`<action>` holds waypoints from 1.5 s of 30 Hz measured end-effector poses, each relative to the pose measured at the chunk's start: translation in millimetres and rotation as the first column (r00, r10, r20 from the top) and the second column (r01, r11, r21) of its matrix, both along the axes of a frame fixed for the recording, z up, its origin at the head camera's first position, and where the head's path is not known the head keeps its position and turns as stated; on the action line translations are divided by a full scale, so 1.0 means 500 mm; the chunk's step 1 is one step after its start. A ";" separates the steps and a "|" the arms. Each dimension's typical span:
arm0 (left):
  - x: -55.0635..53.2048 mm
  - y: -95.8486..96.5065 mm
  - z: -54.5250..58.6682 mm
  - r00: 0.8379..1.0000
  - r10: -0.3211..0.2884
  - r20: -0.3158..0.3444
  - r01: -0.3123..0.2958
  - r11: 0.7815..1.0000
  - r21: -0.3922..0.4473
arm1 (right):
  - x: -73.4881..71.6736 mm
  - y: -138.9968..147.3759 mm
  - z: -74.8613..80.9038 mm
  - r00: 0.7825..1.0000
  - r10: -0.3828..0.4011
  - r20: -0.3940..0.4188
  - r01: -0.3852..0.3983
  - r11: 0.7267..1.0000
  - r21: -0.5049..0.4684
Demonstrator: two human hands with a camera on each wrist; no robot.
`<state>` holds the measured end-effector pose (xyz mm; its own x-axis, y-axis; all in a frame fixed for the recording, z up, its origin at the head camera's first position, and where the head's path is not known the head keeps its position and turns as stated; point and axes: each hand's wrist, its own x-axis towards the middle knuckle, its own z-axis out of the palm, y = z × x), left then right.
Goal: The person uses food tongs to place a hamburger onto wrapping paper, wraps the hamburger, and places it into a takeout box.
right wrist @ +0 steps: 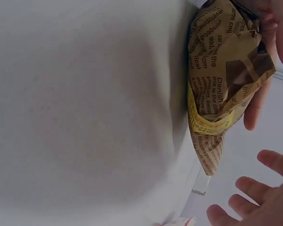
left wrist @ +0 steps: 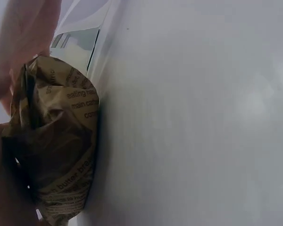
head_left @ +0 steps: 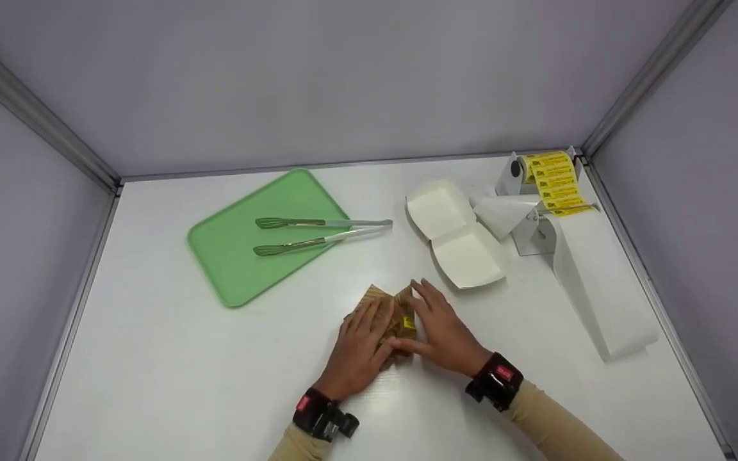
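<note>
A small bundle wrapped in brown printed paper lies on the table in front of the person. Its paper is creased, with pointed corners at the far side. A yellow sticker sits on the wrap in the right wrist view. The left hand rests over the bundle's left part, fingers extended across the paper. On the other side, the right hand has its fingers spread, with its thumb near the bundle's front. Whatever the wrap contains is hidden.
A green tray at left bears metal tongs whose handle end overhangs its edge. An open white clamshell box stands beyond the right hand. At far right is a label dispenser with yellow labels and trailing white backing strip.
</note>
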<state>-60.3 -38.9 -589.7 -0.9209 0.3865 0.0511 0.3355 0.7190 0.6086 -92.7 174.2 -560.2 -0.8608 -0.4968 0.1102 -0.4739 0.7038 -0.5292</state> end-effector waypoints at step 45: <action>-0.006 -0.006 -0.004 0.995 0.093 -0.033 -0.091 0.995 0.040 | -0.020 -0.004 -0.031 0.989 0.120 0.084 -0.118 0.992 -0.035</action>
<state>-63.3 -42.1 -591.6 -0.9499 0.2972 0.0965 0.2901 0.7241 0.6258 -102.6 172.1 -575.9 -0.8026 -0.5939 0.0554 -0.5056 0.6280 -0.5916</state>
